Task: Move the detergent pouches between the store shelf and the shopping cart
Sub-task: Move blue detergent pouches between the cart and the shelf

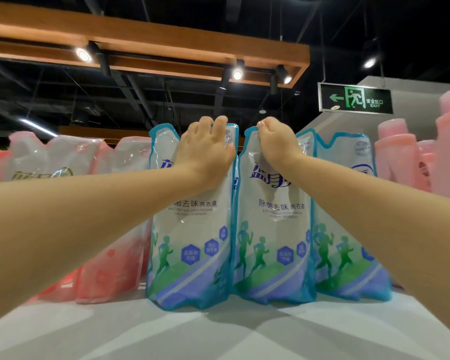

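Detergent pouches (192,255) upright on shelf (218,333), tops in both hands (205,154) (277,144)

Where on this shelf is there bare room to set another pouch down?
The white shelf surface in front of the standing blue-edged clear plastic pouches is free across its width. Behind, it is crowded: pink plastic pouches at left, the blue ones centre, pink plastic bottles at right, packed side by side.

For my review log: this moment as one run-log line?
left hand: grips left blue detergent pouch top | right hand: grips middle blue detergent pouch top | pouches: upright on shelf
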Demonstrator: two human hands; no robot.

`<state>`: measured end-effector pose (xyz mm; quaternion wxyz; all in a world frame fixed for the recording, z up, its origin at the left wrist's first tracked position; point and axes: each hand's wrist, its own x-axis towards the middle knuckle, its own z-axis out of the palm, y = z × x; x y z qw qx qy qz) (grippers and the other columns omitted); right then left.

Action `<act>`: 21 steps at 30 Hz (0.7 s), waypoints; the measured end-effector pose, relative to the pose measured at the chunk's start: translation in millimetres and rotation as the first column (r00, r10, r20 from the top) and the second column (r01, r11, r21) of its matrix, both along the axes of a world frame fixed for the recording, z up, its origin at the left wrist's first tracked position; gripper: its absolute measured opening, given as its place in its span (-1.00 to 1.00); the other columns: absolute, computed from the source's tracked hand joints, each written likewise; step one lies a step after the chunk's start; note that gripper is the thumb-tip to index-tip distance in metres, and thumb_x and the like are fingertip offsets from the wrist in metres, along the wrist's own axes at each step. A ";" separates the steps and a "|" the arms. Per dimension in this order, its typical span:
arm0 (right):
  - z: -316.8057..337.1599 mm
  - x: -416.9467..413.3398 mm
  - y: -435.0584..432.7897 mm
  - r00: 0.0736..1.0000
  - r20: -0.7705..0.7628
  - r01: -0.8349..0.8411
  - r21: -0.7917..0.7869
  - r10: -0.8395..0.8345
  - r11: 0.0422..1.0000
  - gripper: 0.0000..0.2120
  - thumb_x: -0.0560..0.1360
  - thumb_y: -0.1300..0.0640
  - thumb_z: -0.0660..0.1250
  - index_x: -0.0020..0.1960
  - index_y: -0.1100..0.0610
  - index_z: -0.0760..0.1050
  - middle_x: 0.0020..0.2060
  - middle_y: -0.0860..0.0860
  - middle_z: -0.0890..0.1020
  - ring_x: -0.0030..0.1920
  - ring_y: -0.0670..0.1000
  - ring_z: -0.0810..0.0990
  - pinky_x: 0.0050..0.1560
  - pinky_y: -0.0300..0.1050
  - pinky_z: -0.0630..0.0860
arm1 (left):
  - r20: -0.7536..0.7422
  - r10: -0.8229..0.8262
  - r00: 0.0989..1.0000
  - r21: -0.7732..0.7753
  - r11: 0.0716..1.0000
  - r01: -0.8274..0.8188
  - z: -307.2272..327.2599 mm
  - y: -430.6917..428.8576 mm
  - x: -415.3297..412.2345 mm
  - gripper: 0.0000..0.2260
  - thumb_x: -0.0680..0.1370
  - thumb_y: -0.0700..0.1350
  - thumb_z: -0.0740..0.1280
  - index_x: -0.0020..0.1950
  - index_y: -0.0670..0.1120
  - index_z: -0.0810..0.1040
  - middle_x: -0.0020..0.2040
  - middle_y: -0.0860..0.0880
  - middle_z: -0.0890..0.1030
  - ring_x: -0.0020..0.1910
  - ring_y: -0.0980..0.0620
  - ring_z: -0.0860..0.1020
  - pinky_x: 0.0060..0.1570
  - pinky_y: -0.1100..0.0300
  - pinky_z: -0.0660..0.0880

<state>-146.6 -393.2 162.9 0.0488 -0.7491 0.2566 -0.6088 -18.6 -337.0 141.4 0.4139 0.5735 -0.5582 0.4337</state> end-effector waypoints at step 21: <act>-46.0 -27.1 30.9 0.950 -0.217 0.179 -0.211 -0.224 0.961 -0.42 0.57 0.02 0.21 0.51 0.05 0.07 0.46 0.01 0.20 0.45 0.04 0.17 0.41 -0.04 0.16 | 0.184 0.036 0.982 0.223 0.972 -0.077 -73.1 58.9 16.5 -0.35 0.58 0.16 0.10 0.54 -0.04 -0.14 0.55 -0.02 -0.13 0.52 0.01 -0.12 0.47 0.07 -0.16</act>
